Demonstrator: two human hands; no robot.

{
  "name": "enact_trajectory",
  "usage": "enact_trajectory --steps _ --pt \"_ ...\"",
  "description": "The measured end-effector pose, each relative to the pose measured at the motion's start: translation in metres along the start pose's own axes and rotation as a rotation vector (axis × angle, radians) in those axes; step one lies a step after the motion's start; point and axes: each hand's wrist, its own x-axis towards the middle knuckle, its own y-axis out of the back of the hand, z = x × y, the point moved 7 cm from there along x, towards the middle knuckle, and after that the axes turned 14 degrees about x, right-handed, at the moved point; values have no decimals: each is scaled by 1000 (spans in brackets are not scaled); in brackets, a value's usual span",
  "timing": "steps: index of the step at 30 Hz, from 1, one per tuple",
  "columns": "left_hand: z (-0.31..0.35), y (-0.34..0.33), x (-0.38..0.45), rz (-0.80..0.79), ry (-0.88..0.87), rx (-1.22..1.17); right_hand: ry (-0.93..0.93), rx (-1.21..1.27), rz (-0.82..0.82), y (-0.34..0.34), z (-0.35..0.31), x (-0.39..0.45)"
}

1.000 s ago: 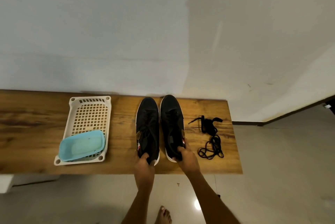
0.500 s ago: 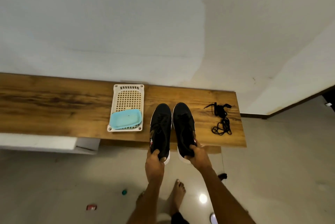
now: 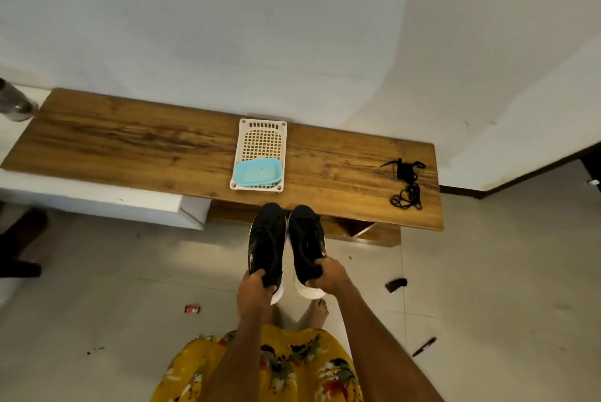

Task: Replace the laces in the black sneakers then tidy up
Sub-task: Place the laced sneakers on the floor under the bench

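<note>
Presently both sneakers hang in the air over the floor, just off the near edge of the wooden table [image 3: 136, 144]. Left hand [image 3: 255, 291] grips the heel of the left sneaker [image 3: 267, 240]; right hand [image 3: 327, 275] grips the heel of the right sneaker [image 3: 306, 240] — toes point away. Loose black laces [image 3: 406, 183] lie at the table's right end; a white basket [image 3: 260, 138] holding a blue tray [image 3: 257, 172] sits mid-table. Risk: heel-only holds let a shoe tip and drop — likely if either grasp slackens. Laces near the table edge could get knocked off.
</note>
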Motion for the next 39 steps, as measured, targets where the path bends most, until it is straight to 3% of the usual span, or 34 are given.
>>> enact_trajectory --steps 6,12,20,29,39 --pt "-26 -23 20 -58 88 5 -54 -29 -90 -28 21 30" --pt "-31 -68 95 -25 154 -100 -67 -15 -72 -52 43 114" --pt "-61 -167 284 213 105 -188 111 20 185 -103 80 301" --pt "-54 -224 434 439 -21 -188 217 56 446 -94 99 454" --pt "-35 -234 478 473 -80 -133 134 29 329 -101 110 496"
